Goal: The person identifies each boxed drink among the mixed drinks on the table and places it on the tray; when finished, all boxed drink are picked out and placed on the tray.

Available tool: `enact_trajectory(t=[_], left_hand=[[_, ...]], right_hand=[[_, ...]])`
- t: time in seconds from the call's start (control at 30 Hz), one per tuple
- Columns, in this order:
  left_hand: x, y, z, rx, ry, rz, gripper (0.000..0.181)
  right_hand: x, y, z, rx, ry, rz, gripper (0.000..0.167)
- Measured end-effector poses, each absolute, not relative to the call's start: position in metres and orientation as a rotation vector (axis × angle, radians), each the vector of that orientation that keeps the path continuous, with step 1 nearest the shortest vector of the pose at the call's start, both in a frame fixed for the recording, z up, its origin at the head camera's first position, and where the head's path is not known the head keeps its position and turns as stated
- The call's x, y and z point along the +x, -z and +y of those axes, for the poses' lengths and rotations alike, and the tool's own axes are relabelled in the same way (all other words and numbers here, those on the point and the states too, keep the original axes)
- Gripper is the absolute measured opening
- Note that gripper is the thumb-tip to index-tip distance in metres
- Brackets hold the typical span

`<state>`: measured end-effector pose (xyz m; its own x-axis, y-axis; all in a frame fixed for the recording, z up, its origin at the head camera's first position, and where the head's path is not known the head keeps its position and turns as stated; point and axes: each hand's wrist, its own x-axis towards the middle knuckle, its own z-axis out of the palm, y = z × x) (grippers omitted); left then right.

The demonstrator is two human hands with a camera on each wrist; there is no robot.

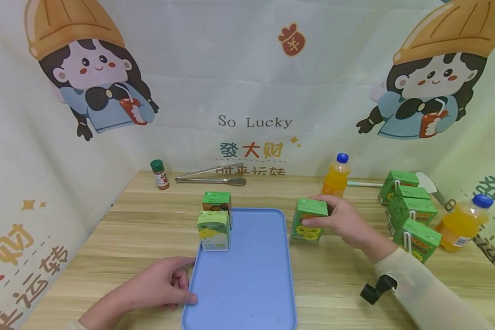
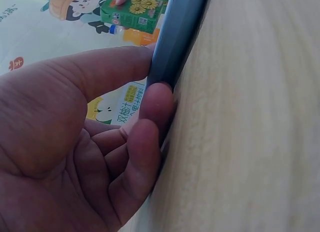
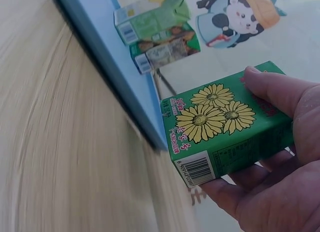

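My right hand point(image 1: 346, 220) grips a green drink carton point(image 3: 215, 117) printed with yellow flowers, thumb on one face and fingers on another. The carton is beside the right edge of a blue tray point(image 1: 260, 275). At the tray's left edge, my left hand point(image 1: 161, 284) holds the rim, its thumb and fingertips against it and some fingers curled. Two cartons stand upright at the tray's far left corner: a light green carton point(image 1: 214, 233) with yellow fruit and, behind it, a green and brown carton point(image 1: 217, 197).
Several green cartons point(image 1: 414, 206) stand on the right, beside an orange drink bottle point(image 1: 462, 227). Another orange bottle point(image 1: 336, 176) is behind my right hand. Along the back lie metal tongs point(image 1: 210, 180) and a white-headed spatula point(image 1: 426, 182), with a green-capped spice jar point(image 1: 160, 175) left.
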<state>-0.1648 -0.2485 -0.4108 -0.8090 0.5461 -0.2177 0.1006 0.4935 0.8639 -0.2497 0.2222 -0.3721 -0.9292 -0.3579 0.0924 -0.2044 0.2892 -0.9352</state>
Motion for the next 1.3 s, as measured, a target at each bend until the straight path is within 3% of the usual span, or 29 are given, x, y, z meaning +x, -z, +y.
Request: enact_trajectory(t=[1.3], left_hand=[[-0.163, 0.409, -0.247, 0.547, -1.267, 2.284, 0.098]], right_hand=[[-0.224, 0.381, 0.089, -0.674, 1.693, 2.234, 0.053]])
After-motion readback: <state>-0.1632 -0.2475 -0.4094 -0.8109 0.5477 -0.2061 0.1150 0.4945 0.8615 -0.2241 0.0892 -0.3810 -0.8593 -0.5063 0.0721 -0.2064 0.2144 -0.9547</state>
